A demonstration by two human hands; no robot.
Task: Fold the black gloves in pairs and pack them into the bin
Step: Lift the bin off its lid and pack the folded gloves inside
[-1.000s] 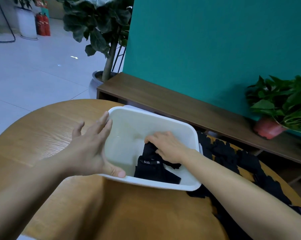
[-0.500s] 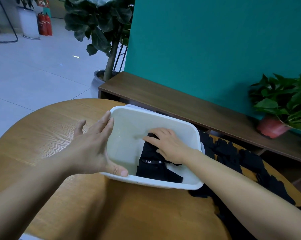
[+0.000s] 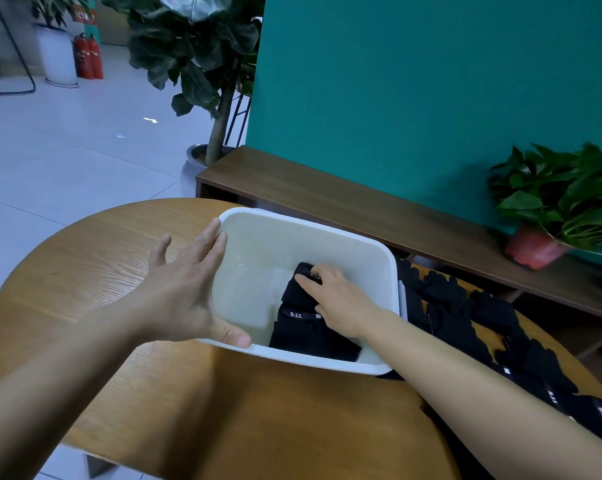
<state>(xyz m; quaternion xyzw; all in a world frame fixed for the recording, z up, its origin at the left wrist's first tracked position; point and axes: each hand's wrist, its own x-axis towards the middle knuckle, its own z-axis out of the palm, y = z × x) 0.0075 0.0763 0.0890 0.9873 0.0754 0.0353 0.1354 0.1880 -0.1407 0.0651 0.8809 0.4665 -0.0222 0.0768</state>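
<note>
A white plastic bin (image 3: 310,230) stands on the round wooden table (image 3: 84,271). Folded black gloves (image 3: 303,330) with a white "5.11" label lie in its near right part. My right hand (image 3: 341,299) reaches into the bin and presses on top of them with fairly flat fingers. My left hand (image 3: 185,289) rests against the bin's left outer wall with straight fingers, its thumb lying on the near rim. A heap of loose black gloves (image 3: 465,317) lies on the table to the right of the bin, partly hidden by my right forearm.
A dark wooden bench (image 3: 361,202) runs along the teal wall behind the table, with a potted plant (image 3: 562,202) on it at the right. A tall leafy plant (image 3: 202,64) stands on the tiled floor at the back left.
My right hand has slid a little toward the far side of the folded gloves in the bin. My left hand has stayed on the bin's left side.
</note>
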